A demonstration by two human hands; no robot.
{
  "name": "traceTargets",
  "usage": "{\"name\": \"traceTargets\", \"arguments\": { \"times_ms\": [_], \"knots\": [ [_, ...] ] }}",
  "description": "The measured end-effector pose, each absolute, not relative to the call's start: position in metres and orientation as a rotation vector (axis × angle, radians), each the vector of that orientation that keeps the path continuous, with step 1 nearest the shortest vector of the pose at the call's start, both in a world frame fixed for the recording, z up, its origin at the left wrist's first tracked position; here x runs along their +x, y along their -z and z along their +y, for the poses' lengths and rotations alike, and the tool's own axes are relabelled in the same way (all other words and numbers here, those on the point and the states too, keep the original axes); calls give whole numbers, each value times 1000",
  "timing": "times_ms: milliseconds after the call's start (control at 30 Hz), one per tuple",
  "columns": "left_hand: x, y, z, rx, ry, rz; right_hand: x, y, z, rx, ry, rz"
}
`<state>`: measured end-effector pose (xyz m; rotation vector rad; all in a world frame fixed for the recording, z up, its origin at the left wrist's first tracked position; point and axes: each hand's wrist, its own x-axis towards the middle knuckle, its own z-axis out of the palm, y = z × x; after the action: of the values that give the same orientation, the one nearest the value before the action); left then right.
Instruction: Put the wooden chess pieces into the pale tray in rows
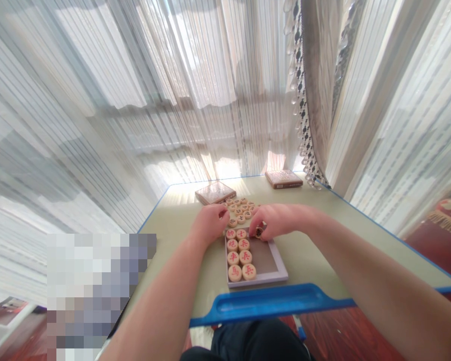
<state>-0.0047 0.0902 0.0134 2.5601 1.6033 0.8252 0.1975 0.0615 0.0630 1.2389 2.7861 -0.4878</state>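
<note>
A shallow open box [281, 260] lies near the front of the table. Two columns of round wooden pieces with red characters [245, 257] fill its left part; the right part shows bare bottom. My right hand [265, 220] pinches a round piece with a dark character [259, 232] over the box's far side. Curled fingers of my left hand [210, 223] are at the box's far left corner; whatever they hold, if anything, is hidden. Just beyond the box, between my hands, lie several loose pieces with dark characters [241, 219].
Two flat boxes are at the table's far side, one at the left [215, 192] and one at the right [284, 178]. A blue tray edge [266, 300] runs along the table's front. Sheer curtains [210, 100] hang behind the table.
</note>
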Motion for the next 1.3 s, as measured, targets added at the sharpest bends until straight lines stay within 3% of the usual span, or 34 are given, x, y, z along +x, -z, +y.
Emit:
{"name": "traceTargets", "arguments": {
  "times_ms": [1067,1300],
  "knots": [
    [-3,-15,88,2591,-731,1587,198,-68,59,1412,544,2708],
    [-2,-18,85,2585,-718,1570,196,-67,65,1702,425,2748]
  ]
}}
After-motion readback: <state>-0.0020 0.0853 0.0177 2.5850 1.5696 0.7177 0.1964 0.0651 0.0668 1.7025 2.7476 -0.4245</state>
